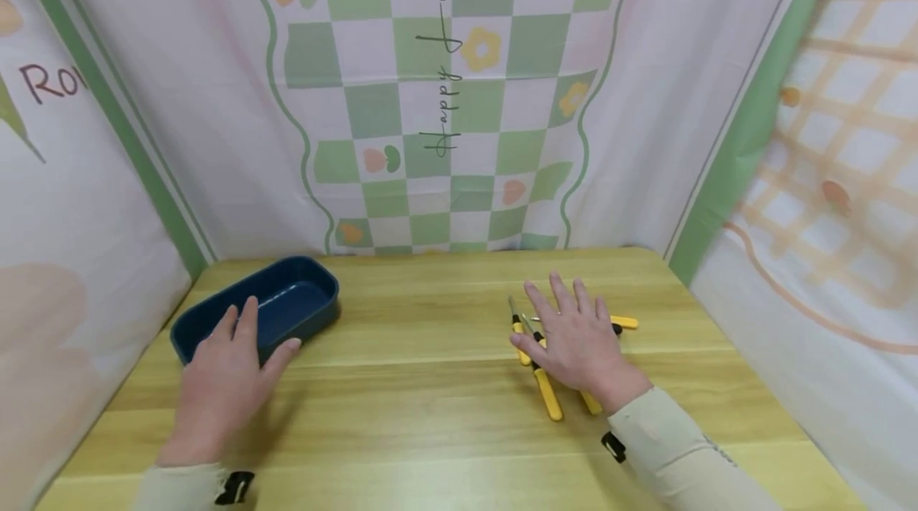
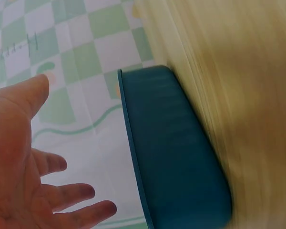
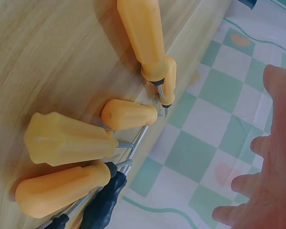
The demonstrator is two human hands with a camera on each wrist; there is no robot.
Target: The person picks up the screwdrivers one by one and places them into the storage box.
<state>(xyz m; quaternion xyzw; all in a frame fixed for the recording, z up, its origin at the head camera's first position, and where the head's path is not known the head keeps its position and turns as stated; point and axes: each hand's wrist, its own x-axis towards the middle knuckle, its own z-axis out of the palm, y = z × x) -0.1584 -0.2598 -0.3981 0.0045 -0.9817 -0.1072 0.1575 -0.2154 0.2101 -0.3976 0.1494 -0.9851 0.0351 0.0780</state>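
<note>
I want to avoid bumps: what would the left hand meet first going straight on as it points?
The left hand would probably meet the blue tray first, though it might pass above; depth is unclear.

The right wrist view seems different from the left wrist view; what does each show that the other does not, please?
Only the right wrist view shows the yellow-handled screwdrivers, a black tool handle and the right hand. Only the left wrist view shows the left hand and lettering on the checked cloth. Both share that cloth and the wooden tabletop; the blue box is plain in the left, while a dark corner atop the right may be it.
</note>
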